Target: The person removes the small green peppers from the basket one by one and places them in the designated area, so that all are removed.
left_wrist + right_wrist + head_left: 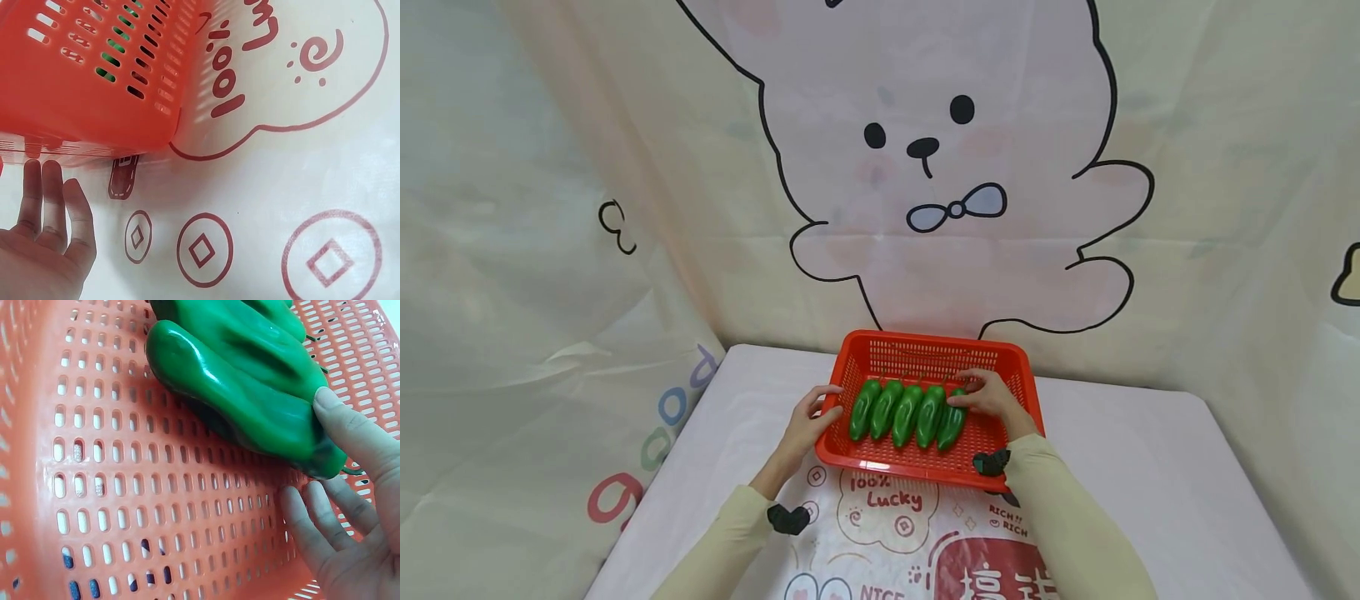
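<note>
Several green chili peppers lie side by side in a row in a red plastic basket [925,479]. At the row's right end, my right hand [990,395] is over the stem end of the last pepper [952,425]. The right wrist view shows the thumb [350,425] against this pepper [250,406], while the other fingers [312,525] extend beside it, apart from its skin. On the basket's left side, my left hand [807,423] rests at the rim. Its straight fingers [53,200] touch the outer wall [81,100] in the left wrist view; the thumb is hidden there.
The basket stands on a white table [1120,467] near the back wall [760,292], which carries a cartoon animal print. A printed mat [880,533] with red lettering lies in front of and under the basket. Dark bands [788,520] are on both wrists.
</note>
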### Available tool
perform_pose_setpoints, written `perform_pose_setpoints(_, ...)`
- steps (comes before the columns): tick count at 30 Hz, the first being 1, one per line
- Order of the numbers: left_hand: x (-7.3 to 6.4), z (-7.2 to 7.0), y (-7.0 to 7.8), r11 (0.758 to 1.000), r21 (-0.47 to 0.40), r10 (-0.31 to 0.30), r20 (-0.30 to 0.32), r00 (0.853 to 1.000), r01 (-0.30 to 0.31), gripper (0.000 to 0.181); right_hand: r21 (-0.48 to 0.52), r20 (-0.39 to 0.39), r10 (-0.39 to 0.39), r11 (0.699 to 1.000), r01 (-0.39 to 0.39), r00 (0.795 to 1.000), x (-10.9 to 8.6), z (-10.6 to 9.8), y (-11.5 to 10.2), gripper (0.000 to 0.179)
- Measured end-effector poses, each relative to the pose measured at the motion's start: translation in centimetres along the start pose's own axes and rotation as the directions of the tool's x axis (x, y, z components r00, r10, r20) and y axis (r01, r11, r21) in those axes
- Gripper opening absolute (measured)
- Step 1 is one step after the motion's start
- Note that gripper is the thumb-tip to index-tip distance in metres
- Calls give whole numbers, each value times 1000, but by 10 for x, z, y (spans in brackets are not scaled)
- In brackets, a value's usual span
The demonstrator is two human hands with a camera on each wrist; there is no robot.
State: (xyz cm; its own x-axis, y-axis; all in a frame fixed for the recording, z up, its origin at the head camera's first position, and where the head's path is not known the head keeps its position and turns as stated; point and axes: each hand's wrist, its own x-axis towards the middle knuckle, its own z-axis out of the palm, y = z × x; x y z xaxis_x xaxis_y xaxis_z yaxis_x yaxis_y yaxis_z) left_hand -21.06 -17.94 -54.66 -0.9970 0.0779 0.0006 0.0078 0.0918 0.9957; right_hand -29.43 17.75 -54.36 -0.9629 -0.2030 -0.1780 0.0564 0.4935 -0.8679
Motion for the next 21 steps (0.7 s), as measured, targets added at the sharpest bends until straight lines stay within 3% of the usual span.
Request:
perform_pose_setpoints(8,0,1,3,1000,-11,-13,-1,1000,13,34,-42,-11,-19,999,19,1000,0,3,2,39)
perform_pose_setpoints(14,-1,0,2,1000,-8,-11,-5,1000,11,34,37,18,-11,999,10,1000,-2,2,-1,38)
perform_pose_setpoints(21,-12,3,29,1000,-20,8,27,1000,-7,32,119,58,-9,993,2,998,-5,0,-4,38)
